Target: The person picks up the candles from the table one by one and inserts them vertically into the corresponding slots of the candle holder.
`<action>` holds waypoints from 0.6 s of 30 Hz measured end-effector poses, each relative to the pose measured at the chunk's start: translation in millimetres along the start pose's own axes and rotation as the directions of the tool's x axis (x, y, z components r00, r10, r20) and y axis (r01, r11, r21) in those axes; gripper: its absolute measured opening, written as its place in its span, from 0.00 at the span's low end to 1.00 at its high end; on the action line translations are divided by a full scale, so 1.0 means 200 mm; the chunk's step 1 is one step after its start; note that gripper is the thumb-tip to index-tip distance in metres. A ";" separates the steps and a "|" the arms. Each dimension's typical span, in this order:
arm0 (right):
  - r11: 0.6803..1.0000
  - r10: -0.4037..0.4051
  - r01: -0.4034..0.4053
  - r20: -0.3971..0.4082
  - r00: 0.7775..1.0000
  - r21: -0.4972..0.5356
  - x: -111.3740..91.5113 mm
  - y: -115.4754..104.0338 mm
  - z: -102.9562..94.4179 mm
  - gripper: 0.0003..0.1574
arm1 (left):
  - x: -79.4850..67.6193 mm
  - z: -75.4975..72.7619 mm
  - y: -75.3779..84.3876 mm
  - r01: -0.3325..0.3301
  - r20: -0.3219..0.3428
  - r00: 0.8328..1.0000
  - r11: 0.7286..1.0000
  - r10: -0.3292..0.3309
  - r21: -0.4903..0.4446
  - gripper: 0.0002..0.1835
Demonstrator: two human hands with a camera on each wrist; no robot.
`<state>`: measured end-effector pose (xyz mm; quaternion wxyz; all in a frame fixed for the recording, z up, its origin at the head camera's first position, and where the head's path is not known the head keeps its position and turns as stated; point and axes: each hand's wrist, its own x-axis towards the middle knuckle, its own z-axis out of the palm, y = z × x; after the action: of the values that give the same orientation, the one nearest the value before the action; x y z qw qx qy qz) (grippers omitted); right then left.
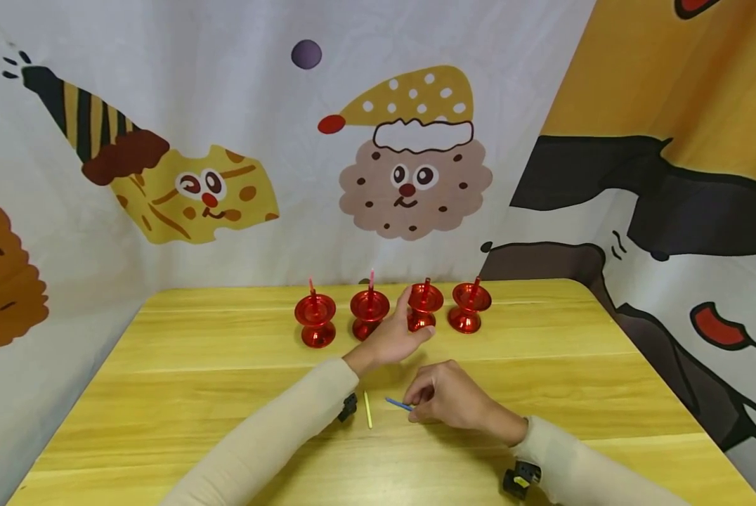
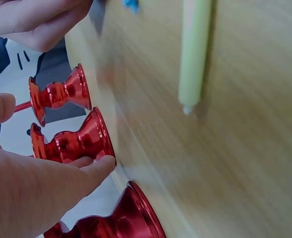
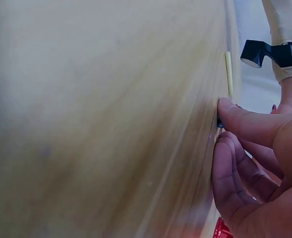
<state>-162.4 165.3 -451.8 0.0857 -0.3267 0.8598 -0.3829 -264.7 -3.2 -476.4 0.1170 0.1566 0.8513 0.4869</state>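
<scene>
A row of shiny red candle holders stands at the back of the table. My left hand (image 1: pixel 393 339) grips the third candle holder from the left (image 1: pixel 426 298); in the left wrist view its thumb lies at the foot of that holder (image 2: pixel 74 144). Between thumb and fingertips, my right hand (image 1: pixel 454 400) pinches one end of a thin blue candle (image 1: pixel 398 404), low over the tabletop. In the right wrist view those fingers (image 3: pixel 235 116) hide most of it. A pale yellow candle (image 1: pixel 368 411) lies left of the blue one.
Slim pink candles (image 1: pixel 372 280) stand in the two left holders (image 1: pixel 315 310). The rightmost holder (image 1: pixel 471 299) shows a short red tube upright at its centre. A printed cloth (image 1: pixel 239 91) hangs right behind the wooden table (image 1: pixel 182 379).
</scene>
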 end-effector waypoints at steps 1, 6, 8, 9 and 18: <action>1.000 0.006 -0.006 -0.001 1.000 0.006 0.00 0.00 0.00 0.11 | -0.01 0.00 0.01 0.000 -0.002 1.000 1.000 0.000 -0.004 0.57; 0.999 0.033 -0.033 0.002 0.999 0.024 0.00 0.00 -0.02 0.10 | -0.04 -0.02 0.06 -0.013 -0.007 1.000 1.000 0.012 -0.016 0.56; 0.999 0.036 -0.036 0.002 0.999 0.020 0.00 0.00 -0.02 0.10 | -0.04 -0.03 0.07 -0.011 -0.006 1.000 1.000 0.011 -0.015 0.56; 0.999 0.039 -0.039 0.003 0.999 0.017 0.00 0.01 -0.02 0.10 | -0.04 -0.03 0.07 -0.009 -0.004 1.000 1.000 0.008 -0.019 0.57; 0.996 0.060 -0.063 0.036 0.998 0.061 0.00 0.03 -0.03 0.10 | -0.07 -0.05 0.13 0.021 0.007 1.000 0.999 -0.021 -0.028 0.56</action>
<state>-168.4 171.2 -452.8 0.1225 -0.3039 0.8555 -0.4009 -251.5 -4.0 -447.9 0.1271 0.1477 0.8455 0.4972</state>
